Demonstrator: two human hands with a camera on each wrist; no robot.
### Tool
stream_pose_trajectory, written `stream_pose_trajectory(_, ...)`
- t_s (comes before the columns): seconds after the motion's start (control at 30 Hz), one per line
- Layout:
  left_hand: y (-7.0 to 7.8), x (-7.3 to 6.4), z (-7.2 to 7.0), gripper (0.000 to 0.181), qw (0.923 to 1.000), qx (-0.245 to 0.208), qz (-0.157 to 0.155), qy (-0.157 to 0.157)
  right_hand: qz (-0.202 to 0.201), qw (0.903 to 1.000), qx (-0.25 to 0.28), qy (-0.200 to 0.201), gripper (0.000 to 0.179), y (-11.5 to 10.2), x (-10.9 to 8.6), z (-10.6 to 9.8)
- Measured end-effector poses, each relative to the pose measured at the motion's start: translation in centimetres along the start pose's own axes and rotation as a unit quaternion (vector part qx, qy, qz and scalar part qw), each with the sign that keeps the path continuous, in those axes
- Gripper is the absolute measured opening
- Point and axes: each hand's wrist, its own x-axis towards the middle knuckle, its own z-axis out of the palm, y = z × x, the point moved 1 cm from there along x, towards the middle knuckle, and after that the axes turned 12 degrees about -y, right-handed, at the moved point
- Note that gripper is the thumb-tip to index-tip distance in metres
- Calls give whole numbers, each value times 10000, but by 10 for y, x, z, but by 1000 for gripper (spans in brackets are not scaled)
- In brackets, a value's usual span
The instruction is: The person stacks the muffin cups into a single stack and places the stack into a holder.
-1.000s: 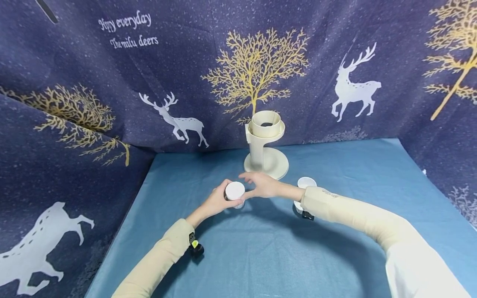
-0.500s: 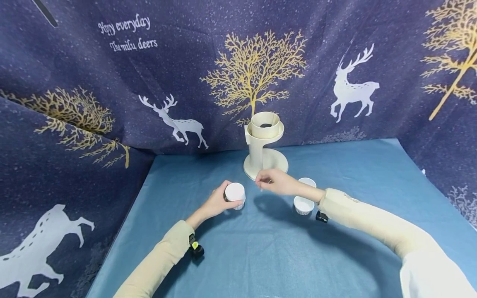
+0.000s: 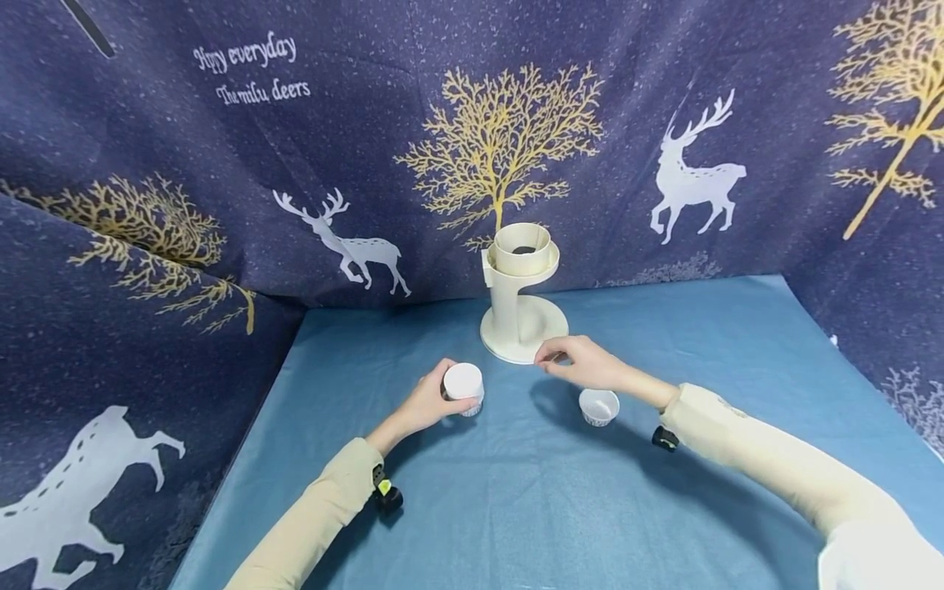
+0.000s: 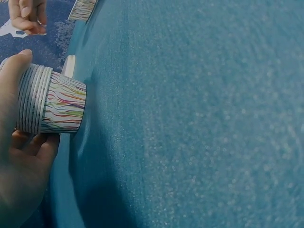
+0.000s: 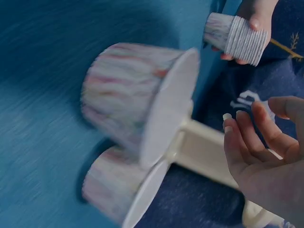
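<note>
in the head view, the work looks partly done: one white paper cup [image 3: 599, 410] sits upright on the blue tablecloth [image 3: 516, 516], just past three o'clock from the stack of paper cups [image 3: 463, 381], which is the part left. the left hand [image 3: 430, 399] grips that stack, thumb on one side and fingers round the other. the right hand [image 3: 583, 363] hovers at eleven o'clock from the white paper cup, fingers bent towards the thumb and nothing visible between them. the cream stand [image 3: 506, 315] is at one o'clock from the stack. in the left wrist view, the stack lies at nine o'clock, its nested rims packed too closely to count; the right hand shows at ten o'clock, fingers loose. in the right wrist view, the white paper cup is blurred near the centre and a second cup [image 5: 111, 183] is at seven o'clock, so two appear to be set out; whether they touch i cannot tell. the right hand, between three and four o'clock, is empty, its fingers relaxed and half bent.
</note>
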Motion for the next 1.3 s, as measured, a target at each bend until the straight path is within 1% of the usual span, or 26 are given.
stream_pose_trajectory(0.2, 1, 0, 0, 56, 10000, -23, 6, -23, -91, 9994, -337, 5, 14, 15, -17, -1)
stream_pose_trajectory(0.4, 3, 0, -1, 57, 10000, 11, 33, 14, -296, 9978, -597, -4, 21, 21, -32, -3)
stream_pose_trajectory(0.53, 3, -1, -1, 56, 10000, 27, -27, 42, -427, 9962, -744, -143, 29, 24, -42, -2)
stream_pose_trajectory(0.7, 2, 0, 0, 56, 10000, 29, -37, 71, -473, 9937, -943, -379, 42, 29, -54, 1)
stream_pose_trajectory(0.83, 0, -1, 1, 55, 10000, 5, -19, 85, -514, 9913, -1093, -514, 48, 31, -59, 3)
stream_pose_trajectory(1.0, -1, -1, 1, 55, 10000, -33, 9, 56, -634, 9894, -1211, -491, 55, 34, -63, 5)
stream_pose_trajectory(1.2, -1, 0, 1, 55, 10000, -1, 10, 61, -987, 9797, -1682, -456, 61, 39, -67, 8)
stream_pose_trajectory(1.3, 0, 0, 1, 56, 10000, 16, -35, 74, -1034, 9776, -1771, -477, 61, 41, -68, 9)
